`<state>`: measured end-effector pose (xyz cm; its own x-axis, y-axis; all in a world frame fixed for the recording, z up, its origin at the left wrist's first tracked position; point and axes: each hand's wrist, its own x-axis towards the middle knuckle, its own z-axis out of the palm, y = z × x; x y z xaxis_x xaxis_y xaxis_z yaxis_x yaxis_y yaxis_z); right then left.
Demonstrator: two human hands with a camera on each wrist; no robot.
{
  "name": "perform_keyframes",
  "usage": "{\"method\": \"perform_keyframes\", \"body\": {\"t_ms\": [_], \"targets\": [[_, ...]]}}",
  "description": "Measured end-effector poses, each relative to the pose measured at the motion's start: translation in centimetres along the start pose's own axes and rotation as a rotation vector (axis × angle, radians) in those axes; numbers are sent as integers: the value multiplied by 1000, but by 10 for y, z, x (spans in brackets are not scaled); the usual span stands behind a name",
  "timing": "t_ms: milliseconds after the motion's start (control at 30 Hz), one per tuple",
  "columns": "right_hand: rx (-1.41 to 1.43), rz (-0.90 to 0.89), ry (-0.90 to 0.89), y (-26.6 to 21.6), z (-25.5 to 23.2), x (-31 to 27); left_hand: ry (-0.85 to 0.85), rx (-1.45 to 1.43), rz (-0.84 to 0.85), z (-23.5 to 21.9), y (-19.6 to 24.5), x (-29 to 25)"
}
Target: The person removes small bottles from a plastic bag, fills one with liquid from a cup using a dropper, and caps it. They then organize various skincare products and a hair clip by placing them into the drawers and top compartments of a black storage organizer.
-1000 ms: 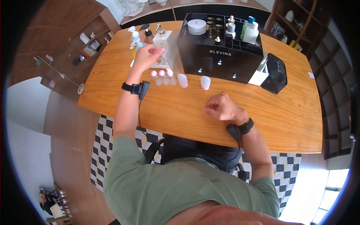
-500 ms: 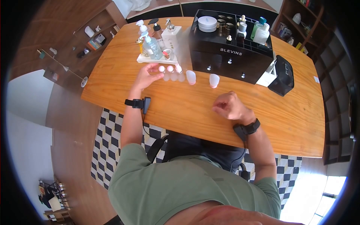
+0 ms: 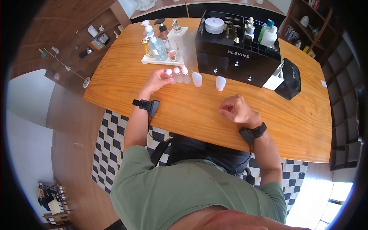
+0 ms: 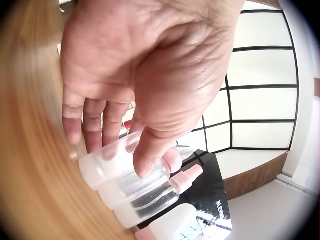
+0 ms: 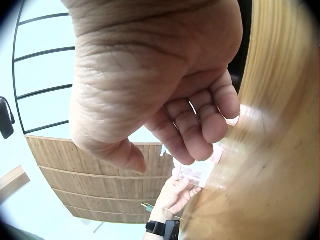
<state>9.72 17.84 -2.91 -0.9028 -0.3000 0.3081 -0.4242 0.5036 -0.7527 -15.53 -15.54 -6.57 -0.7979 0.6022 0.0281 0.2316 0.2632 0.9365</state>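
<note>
My left hand holds the leftmost of a row of small clear travel bottles; its bottle has a round pink cap. In the left wrist view the thumb lies on the near side and fingers reach behind it. Beside it stand another round-capped bottle and a pink-topped spray bottle. Farther right, two frosted squeeze bottles stand on pink caps, one nearer the row and one beyond. My right hand rests over the table, fingers loosely curled, holding nothing.
Behind the row, a white tray carries pump bottles and a small cup. A black drawer organizer with cosmetics on top stands at the back. Right of it are a white box and a black pouch.
My left hand has come down from the tray to the left end of the bottle row and taken hold of the leftmost bottle. The right hand keeps its loosely curled pose.
</note>
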Motion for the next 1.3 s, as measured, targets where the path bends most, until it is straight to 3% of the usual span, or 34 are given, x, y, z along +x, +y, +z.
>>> {"method": "perform_keyframes", "body": {"t_ms": [133,233,300,433,600,733,900,1100,1300], "targets": [[0,-3,-4,0,-1,0,-64,117,-8,-6,13,-8],[-5,18,9,0,-1,-1,-35,-20,16,-25,5,-3],[-7,16,9,0,0,-1,105,-75,127,-39,-3,14],[-12,10,-1,0,0,0,171,-29,178,-42,9,36],[-14,0,18,5,1,-2,400,333,227,-35,19,67],[-6,-9,25,3,1,-2,394,328,192,-27,33,83],[-2,-2,28,1,1,-1,196,523,206,-27,43,101],[-10,-24,39,2,2,-2,79,757,220,-22,49,112],[-40,3,-14,2,-1,-3,94,792,148,-20,45,114]]}}
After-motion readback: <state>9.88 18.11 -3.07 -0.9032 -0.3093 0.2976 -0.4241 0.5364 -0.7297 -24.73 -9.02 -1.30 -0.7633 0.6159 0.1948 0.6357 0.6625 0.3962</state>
